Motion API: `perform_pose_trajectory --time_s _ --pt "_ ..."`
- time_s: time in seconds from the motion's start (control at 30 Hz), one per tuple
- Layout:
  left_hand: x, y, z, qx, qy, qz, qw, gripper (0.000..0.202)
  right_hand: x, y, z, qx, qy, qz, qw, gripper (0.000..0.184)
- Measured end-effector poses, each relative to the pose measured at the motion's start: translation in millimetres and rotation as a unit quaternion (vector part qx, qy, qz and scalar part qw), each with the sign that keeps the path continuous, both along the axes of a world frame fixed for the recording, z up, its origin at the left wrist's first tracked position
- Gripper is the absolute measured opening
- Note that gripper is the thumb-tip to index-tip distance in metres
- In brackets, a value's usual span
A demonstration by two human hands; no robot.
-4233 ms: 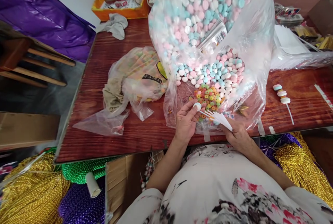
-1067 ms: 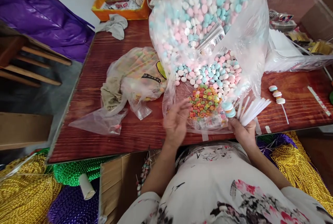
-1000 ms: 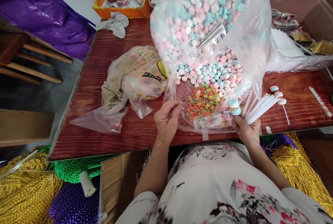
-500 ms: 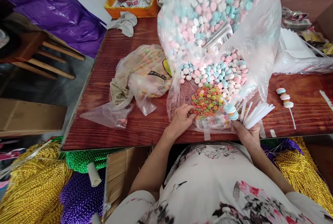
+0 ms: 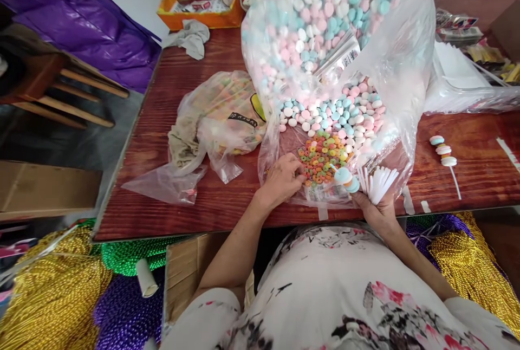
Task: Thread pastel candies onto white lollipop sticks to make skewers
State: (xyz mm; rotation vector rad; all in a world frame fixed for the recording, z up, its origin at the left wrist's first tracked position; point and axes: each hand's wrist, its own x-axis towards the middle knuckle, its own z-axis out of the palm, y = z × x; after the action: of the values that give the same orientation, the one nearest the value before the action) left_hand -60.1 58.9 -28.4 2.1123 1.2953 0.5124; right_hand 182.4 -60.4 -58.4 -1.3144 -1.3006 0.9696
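My left hand (image 5: 283,179) is at the left edge of a heap of small colourful rings (image 5: 320,160). Its fingers are curled together, and whatever is between the fingertips is hidden. Low in front of the heap, my right hand (image 5: 377,210) grips a fanned bundle of white sticks (image 5: 378,183). From the same hand a skewer of pale blue discs (image 5: 347,177) with an orange ring between them leans to the left. Behind the rings, pink, white and blue round candies (image 5: 333,109) spill from a large clear plastic bag (image 5: 400,63).
A finished-looking candy skewer (image 5: 446,156) lies at the right. Left of the big bag rests a knotted plastic bag (image 5: 227,106) of colourful pieces. Beyond are an orange tray (image 5: 199,19), a grey cloth (image 5: 195,38) and a clear bin (image 5: 471,98). Shiny bead strands (image 5: 52,290) lie below the table edge.
My right hand has shifted left with the sticks and skewer, bringing the blue discs closer to the left hand. The left hand stays at the rings, its knuckles slightly higher.
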Motion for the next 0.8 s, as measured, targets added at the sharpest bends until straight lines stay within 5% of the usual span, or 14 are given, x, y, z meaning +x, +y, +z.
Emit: perform_pose_trajectory --time_s 0.1,0.23,0.37,0.67,0.8 --pt "-4 -7 8.1 -0.065 -0.204 0.054 0.975 0.009 -2 -2 3.5 -0.008 0.001 -0.004 1.000 0.026" --pt "-2 -22 13.8 -0.182 -0.438 0.150 0.867 0.021 -10 -2 10.3 -0.017 -0.013 0.038 0.999 0.030" --pt "9 -26 8.6 -0.199 -0.551 0.213 0.782 0.025 -23 4 15.9 0.012 -0.039 0.078 0.996 0.030" --pt "26 -30 -0.7 -0.205 -0.571 0.182 0.774 0.032 -28 11 20.9 0.040 -0.068 0.074 0.994 0.027" --pt "30 -38 -5.5 -0.146 -0.567 0.175 0.792 0.028 -27 9 20.1 0.031 -0.082 0.082 0.993 0.024"
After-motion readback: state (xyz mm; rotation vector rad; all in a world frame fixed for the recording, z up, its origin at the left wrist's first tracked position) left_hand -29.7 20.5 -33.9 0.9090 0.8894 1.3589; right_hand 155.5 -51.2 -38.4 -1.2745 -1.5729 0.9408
